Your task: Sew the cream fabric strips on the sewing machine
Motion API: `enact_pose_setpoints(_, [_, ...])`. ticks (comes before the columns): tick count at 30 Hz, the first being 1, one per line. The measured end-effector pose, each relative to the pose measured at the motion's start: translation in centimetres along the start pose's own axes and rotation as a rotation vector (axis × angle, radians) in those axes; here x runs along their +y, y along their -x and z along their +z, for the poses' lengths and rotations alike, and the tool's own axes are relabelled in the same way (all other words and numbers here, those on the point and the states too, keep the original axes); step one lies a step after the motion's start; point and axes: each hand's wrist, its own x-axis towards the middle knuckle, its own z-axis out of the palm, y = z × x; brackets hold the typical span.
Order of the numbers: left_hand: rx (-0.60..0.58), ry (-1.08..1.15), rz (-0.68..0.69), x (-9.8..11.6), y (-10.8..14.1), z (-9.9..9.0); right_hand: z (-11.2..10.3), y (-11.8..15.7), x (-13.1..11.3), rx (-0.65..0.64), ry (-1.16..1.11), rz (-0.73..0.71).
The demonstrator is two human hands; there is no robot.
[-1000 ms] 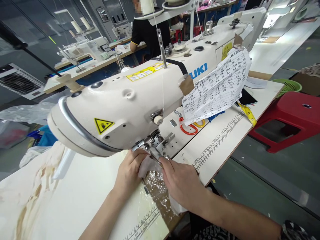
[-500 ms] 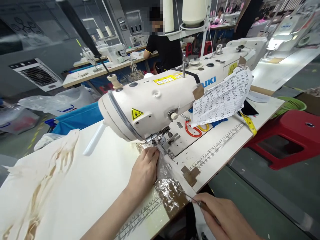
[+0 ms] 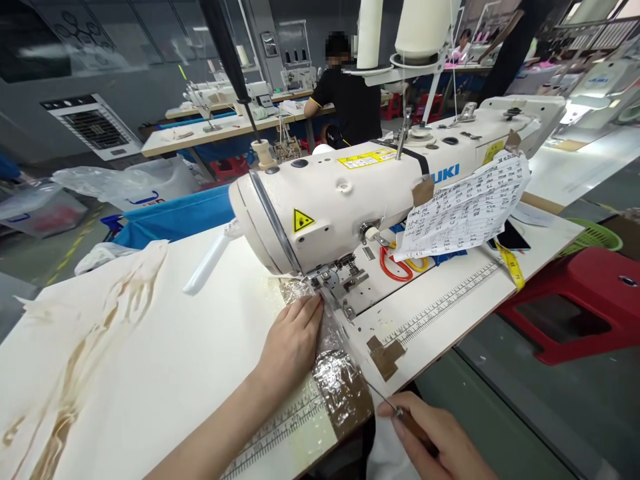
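Observation:
A white sewing machine (image 3: 325, 207) stands on the table, its presser foot (image 3: 320, 277) just beyond my left hand (image 3: 295, 333). That hand rests closed, fingers bent and pressed together, at the edge of a white fabric strip (image 3: 367, 363); its fingertips are partly hidden. The strip runs from the presser foot down over the table edge. My right hand (image 3: 430, 427) is closed round the wooden handle of an awl (image 3: 415, 427), and the thin metal shaft points up-left onto the strip. Shiny clear tape (image 3: 343, 387) covers the table between the hands.
Red-handled scissors (image 3: 395, 265) lie beside the machine, under a handwritten sheet (image 3: 465, 207). A yellow tape measure (image 3: 511, 267) hangs at the right edge. Cream fabric (image 3: 100, 333) lies at left. A red stool (image 3: 575, 300) stands at right; a person (image 3: 350, 100) sits beyond.
The view has shifted, so the machine and table sit farther right in the picture. My left hand stays by the presser foot. My right hand keeps the awl at the strip, slightly lower.

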Motion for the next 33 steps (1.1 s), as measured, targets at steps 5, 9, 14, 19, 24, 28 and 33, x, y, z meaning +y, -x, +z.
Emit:
enact_pose_setpoints(5, [0.022, 0.126, 0.021, -1.3, 0.0, -0.3, 1.7, -0.7, -0.1, -0.003, -0.546, 0.212])
enact_pose_setpoints(9, [-0.006, 0.196, 0.037, -1.7, 0.3, -0.5, 3.6, -0.3, 0.2, -0.020, -0.966, 0.437])
enact_pose_setpoints(14, [0.024, 0.123, 0.011, -1.0, -0.3, -0.4, 2.9, -0.5, 0.3, 0.027, -0.519, 0.248])
enact_pose_setpoints(19, [0.074, 0.103, -0.003, -0.9, -1.1, -0.6, 1.3, -1.8, -0.1, -0.009, -0.163, 0.100])
enact_pose_setpoints(24, [0.137, 0.290, 0.033, -1.5, -0.9, -0.7, 1.3, -2.7, -0.8, 0.009, -0.032, -0.001])
enact_pose_setpoints(28, [0.120, 0.318, 0.064, -1.7, -0.7, -0.5, 1.3, -3.6, -1.2, 0.012, -0.011, -0.050])
enact_pose_setpoints(33, [0.106, 0.200, 0.003, -1.6, -0.7, -0.5, 1.3, -4.9, -1.6, -0.026, 0.001, -0.076])
